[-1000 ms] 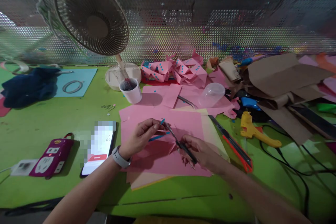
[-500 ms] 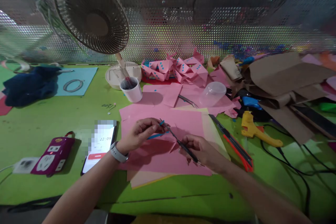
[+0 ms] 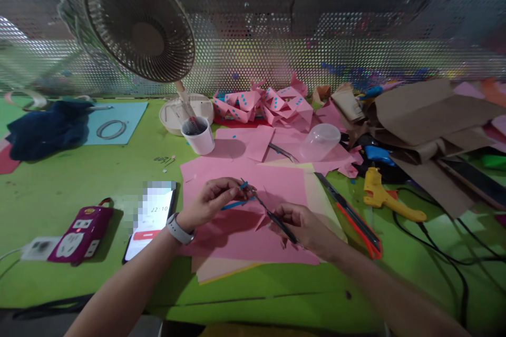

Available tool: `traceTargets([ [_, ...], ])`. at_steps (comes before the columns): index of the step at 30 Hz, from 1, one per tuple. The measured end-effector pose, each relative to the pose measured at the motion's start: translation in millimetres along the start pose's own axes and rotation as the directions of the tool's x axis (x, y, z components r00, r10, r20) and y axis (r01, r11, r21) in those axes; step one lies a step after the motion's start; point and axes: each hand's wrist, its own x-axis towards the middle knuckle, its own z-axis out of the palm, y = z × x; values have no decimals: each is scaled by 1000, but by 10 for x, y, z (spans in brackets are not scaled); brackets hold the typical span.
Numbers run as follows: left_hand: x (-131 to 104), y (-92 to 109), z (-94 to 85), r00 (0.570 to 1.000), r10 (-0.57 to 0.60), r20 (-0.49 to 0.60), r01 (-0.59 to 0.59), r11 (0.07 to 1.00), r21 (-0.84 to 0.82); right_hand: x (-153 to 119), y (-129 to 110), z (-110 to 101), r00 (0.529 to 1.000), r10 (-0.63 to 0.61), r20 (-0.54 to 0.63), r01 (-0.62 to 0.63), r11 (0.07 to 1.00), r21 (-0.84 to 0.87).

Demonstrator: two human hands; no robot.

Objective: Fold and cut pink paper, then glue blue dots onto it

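My left hand (image 3: 222, 195), with a pale watch band at the wrist, pinches a small blue paper piece (image 3: 244, 185) between thumb and fingertips. In my right hand (image 3: 294, 224) is a slim dark pair of tweezers (image 3: 272, 216), its pointed tip meeting the blue piece at the left fingertips. Just below the left fingers shows a longer blue paper strip (image 3: 235, 205); I cannot tell whether it is held. Both hands are over pink paper sheets (image 3: 253, 247), stacked on cream and yellow ones.
Pink folded paper shapes with blue squares (image 3: 241, 105) stand behind, near a white cup (image 3: 198, 139) and fan (image 3: 146, 37). Rightward lie a red cutter knife (image 3: 351, 216), yellow glue gun (image 3: 379, 197) with cables, and brown paper (image 3: 430, 116). A phone (image 3: 150, 221) and purple power strip (image 3: 81, 234) lie left.
Both hands keep almost the same pose, tweezer tip still at the blue piece. The phone's display has gone from 22:09 to 22:10, and the view has shifted slightly.
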Motion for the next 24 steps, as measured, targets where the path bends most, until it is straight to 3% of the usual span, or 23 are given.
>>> traceTargets([
  [5,3,2,7,1000,-22,-1,22,1000,-4,9,-4,12,1000,0,-19,0,1000,1],
  [11,25,45,31,964,-249,-95,256,964,66,15,-9,-18,998,-3,-55,2,1000,-6],
  [14,50,48,19,940,-308,-148,326,938,116,24,13,-34,997,28,-76,-31,999,-37],
  [24,55,-55,-5,966,-200,-163,225,963,150,41,97,-28,997,24,-74,-27,999,-41],
])
